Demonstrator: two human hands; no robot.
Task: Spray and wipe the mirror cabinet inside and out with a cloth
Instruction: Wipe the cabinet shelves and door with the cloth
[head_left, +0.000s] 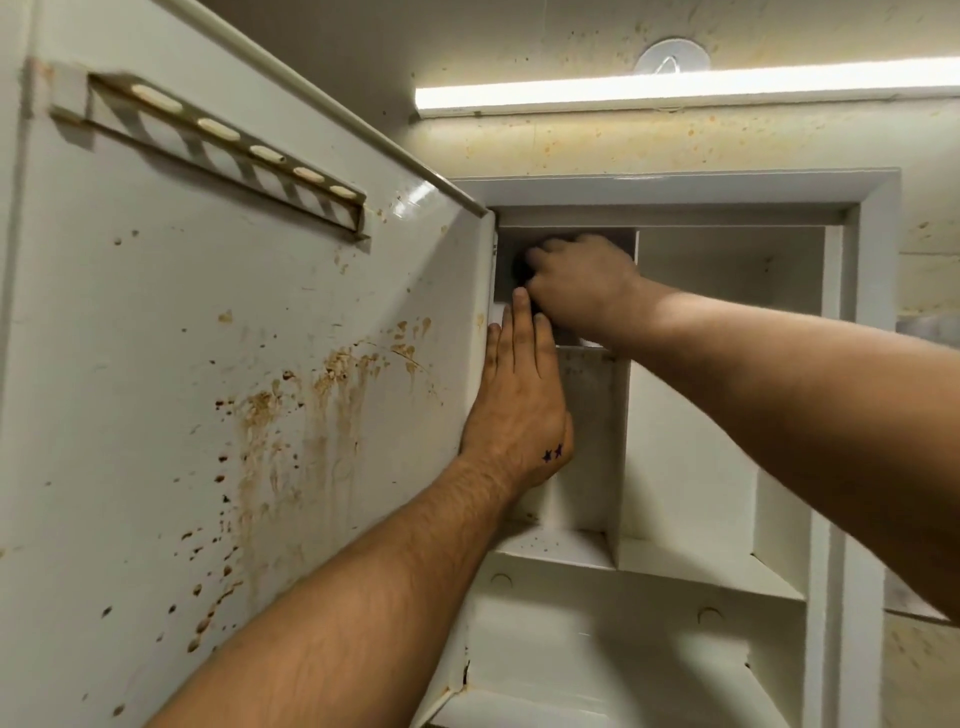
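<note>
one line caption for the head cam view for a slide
Right hand reaches into the open cabinet's top-left compartment while the left hand rests flat beside the rust-stained door.

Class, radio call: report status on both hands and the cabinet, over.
Right hand shut on dark cloth, top-left compartment. Left hand flat, open, at door edge. Door rust-stained. Nothing blocking.

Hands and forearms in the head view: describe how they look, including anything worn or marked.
Both forearms are bare, with no sleeves, gloves, watch or rings in sight. The left hand carries two small dark star-shaped marks near the wrist on its back, and the left forearm has visible hair. The right hand shows no markings.
</note>
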